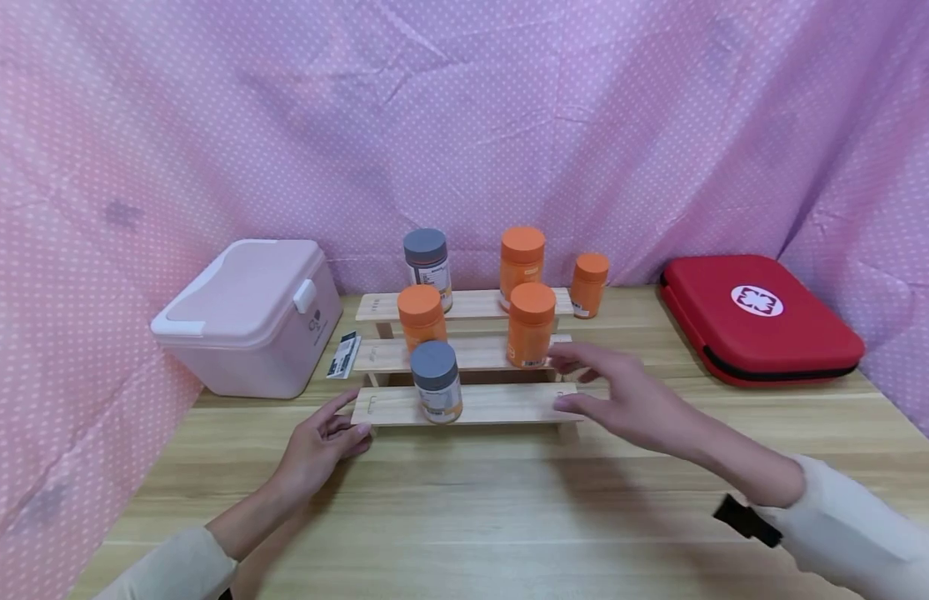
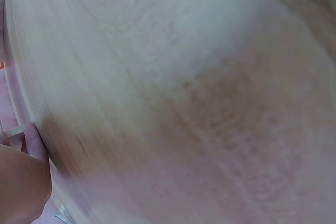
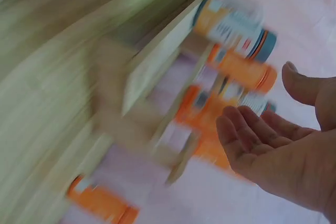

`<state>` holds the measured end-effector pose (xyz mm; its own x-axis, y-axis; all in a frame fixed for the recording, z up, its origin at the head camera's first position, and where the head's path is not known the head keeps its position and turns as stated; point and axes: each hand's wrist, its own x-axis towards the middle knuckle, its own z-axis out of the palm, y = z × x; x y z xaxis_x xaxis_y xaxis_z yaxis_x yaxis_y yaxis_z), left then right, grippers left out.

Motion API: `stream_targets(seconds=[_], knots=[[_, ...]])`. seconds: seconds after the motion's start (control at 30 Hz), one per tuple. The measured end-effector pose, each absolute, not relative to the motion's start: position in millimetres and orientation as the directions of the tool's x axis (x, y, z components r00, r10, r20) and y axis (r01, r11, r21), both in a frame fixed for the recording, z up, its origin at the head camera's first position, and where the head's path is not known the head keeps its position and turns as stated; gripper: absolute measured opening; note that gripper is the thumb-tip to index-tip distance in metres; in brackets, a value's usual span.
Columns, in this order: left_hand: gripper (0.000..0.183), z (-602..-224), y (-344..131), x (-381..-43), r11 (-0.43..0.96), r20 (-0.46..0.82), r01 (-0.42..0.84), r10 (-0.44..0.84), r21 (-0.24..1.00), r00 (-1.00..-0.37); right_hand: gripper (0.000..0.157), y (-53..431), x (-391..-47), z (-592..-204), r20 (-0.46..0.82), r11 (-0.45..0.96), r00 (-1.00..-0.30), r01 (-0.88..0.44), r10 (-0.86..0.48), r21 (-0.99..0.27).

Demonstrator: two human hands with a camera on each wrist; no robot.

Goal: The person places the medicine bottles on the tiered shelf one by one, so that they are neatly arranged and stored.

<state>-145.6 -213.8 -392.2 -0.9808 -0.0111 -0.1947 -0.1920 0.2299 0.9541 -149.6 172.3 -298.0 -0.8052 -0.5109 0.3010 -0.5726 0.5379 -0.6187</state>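
A three-step wooden display rack (image 1: 501, 403) stands on the table, holding upright jars. My left hand (image 1: 323, 442) grips the left end of its front step, thumb at the front edge; the left wrist view shows only part of that hand (image 2: 23, 177). Beside the right end, my right hand (image 1: 621, 396) is held with fingers spread and nothing in its grasp, as the right wrist view (image 3: 278, 150) confirms. A grey-lidded jar (image 1: 437, 383) sits on the front step. Orange jars (image 1: 530, 325) (image 1: 422, 317) occupy the middle step. Another grey-lidded jar (image 1: 428, 265) and an orange jar (image 1: 521, 262) stand on the back step.
A smaller orange jar (image 1: 588, 286) stands on the table behind the rack's right end. To the left are a pale pink lidded box (image 1: 247, 317) and a small printed card (image 1: 344, 355). A red zippered case (image 1: 764, 325) lies at right. Pink dotted cloth (image 1: 464, 125) hangs behind.
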Motion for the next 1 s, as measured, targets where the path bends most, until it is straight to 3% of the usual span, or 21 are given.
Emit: stream_targets(seconds=[0.43,0.67,1.0], knots=[[0.062,-393.3,-213.5,-146.8,0.206,-0.186,-0.185,-0.014,0.961,-0.982,0.049,256.9,-190.8,-300.3,0.287,0.742,-0.924,-0.377,-0.254,-0.555],[0.062,-393.0,-214.0,-147.5,0.204,-0.178,-0.177,-0.016,0.963,-0.984,0.066,272.9,-244.0,-307.6,0.241,0.781,-0.957,-0.275,-0.164,-0.560],[0.061,-392.8,-212.6,-145.1,0.208,-0.179,-0.178,-0.017,0.962,-0.984,0.085,269.4,-312.8,-326.9,0.119,0.677,-0.983,-0.182,-0.138,-0.713]])
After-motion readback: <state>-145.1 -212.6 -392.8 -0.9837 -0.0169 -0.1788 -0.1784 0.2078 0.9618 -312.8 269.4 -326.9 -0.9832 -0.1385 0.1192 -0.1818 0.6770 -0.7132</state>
